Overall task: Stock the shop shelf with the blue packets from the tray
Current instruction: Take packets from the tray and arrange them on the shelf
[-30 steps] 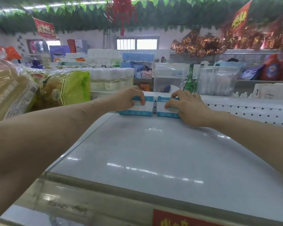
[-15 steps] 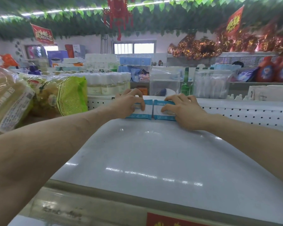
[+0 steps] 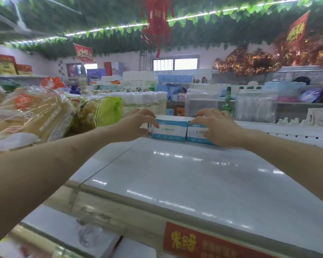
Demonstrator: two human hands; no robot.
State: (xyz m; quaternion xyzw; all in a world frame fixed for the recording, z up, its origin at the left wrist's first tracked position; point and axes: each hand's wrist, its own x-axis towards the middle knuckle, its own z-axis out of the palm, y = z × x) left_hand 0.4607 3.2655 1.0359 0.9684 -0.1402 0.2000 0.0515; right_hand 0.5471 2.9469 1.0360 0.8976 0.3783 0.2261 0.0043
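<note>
Two blue-and-white packets stand side by side at the back of the white shelf [image 3: 175,174]. My left hand [image 3: 136,125] is at the left end of the left packet [image 3: 169,130]. Its curved fingertips touch the packet's top left corner, and the thumb sits just clear of the packet's edge. My right hand [image 3: 216,127] lies over the right packet [image 3: 195,134], with the fingers curled over its top and the thumb across its front. The tray is not in view.
Large bags of noodles [image 3: 32,112] and a green bag [image 3: 101,112] crowd the shelf's left side. A row of white-capped bottles [image 3: 147,101] stands behind the packets. A perforated back panel [image 3: 287,135] runs to the right. A red price label [image 3: 203,243] is on the front rail.
My left hand has slid left off the front of the left packet, uncovering most of it. My right hand stays on the right packet. Both packets remain at the back.
</note>
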